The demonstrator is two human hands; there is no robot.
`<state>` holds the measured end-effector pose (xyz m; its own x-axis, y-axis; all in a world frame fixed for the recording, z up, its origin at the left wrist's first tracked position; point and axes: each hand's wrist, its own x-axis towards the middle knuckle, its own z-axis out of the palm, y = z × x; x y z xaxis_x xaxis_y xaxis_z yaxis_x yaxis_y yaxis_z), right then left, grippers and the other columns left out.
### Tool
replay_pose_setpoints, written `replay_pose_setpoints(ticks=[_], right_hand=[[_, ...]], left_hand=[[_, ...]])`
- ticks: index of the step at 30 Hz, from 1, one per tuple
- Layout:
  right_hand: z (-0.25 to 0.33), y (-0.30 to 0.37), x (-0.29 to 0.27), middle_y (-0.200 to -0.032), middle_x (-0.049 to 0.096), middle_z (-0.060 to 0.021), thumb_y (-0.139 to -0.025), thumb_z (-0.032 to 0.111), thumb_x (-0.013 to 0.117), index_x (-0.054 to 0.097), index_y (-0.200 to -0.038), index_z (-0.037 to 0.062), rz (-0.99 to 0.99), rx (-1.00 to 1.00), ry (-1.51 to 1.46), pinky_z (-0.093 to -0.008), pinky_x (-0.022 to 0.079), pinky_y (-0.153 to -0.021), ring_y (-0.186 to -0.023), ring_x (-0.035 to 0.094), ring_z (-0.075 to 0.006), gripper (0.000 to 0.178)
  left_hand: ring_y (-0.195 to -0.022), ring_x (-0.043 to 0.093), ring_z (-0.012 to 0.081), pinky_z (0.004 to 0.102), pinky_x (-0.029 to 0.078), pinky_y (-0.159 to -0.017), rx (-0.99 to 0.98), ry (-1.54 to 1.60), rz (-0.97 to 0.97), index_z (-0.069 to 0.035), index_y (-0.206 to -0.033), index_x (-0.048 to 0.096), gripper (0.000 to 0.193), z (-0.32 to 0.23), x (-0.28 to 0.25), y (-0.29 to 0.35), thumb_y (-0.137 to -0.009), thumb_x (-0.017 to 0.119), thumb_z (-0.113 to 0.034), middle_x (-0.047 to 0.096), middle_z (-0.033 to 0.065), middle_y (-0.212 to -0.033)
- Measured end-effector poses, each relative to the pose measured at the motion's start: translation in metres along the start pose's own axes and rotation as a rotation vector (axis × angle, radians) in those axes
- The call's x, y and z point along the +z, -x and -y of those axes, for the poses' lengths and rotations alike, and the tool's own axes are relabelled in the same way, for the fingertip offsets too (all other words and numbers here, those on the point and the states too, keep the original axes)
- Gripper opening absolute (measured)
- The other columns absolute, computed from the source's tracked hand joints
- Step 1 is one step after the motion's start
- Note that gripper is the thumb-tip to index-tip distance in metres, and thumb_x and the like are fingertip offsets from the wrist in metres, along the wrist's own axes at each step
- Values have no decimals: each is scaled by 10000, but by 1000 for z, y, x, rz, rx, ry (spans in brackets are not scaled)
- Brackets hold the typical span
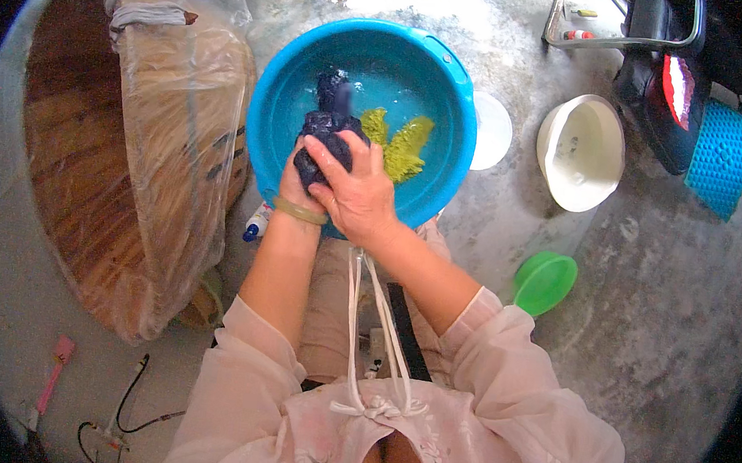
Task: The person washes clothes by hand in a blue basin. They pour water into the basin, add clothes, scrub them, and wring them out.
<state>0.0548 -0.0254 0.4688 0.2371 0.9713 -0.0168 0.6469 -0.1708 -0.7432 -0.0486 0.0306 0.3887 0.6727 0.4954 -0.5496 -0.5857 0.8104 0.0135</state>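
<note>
Blue plastic basin (455, 80) of water: both hands, left (297, 188) and right (356, 195), grip closed tight around a dark wet cloth (329, 131) beside a green cloth (400, 146).

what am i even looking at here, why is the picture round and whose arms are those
This is one picture from a wide fisheye camera worn on a person's head, looking down; that lens makes the round, bent edges. The arms coming up from below are that person's own.

Both hands grip a dark navy wet cloth over a round blue plastic basin of water: the left hand underneath, the right hand over it. A yellow-green cloth lies in the water beside them.

On the grey concrete floor around the basin are a white plastic bowl, a small green plastic scoop and a large brown tub wrapped in clear plastic.
</note>
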Motion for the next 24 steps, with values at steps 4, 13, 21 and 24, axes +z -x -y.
replay_pose_setpoints(ticks=[4, 13, 21, 24], right_hand=[[-13, -18, 8, -1062, 472, -179, -690, 244, 672, 537, -1108, 209, -28, 99, -12, -423, 479, -662, -868, 502, -380, 440], [-92, -58, 44, -805, 622, -125, -877, 372, 469, 594, -919, 4, 65, 738, -906, -341, 454, -675, -714, 580, -207, 391], [-118, -65, 5, -1013, 562, -56, -747, 84, 564, 503, -1106, -20, -39, 525, -812, -267, 411, -820, -949, 510, -139, 379], [-142, -52, 28, -1121, 523, -138, -704, -9, 491, 512, -1086, 40, -189, 264, -130, -340, 431, -849, -993, 525, -269, 386]], left_hand=[[-965, 560, 226, 351, 465, -843, 97, -172, -205, -67, -1119, 521, 358, 12, 12, 5, -872, 492, -325, 579, 88, -1057], [-820, 552, 126, 257, 461, -728, 211, -550, -392, 5, -1113, 487, 317, 25, 55, 12, -801, 520, -35, 563, 65, -952], [-988, 491, 144, 232, 363, -858, 398, -754, -350, -3, -1129, 541, 383, -13, 45, 9, -747, 531, -23, 533, 66, -1101], [-1125, 413, 200, 340, 329, -913, 358, -753, -531, -37, -1217, 498, 438, -19, 45, 7, -785, 538, -95, 434, 105, -1264]])
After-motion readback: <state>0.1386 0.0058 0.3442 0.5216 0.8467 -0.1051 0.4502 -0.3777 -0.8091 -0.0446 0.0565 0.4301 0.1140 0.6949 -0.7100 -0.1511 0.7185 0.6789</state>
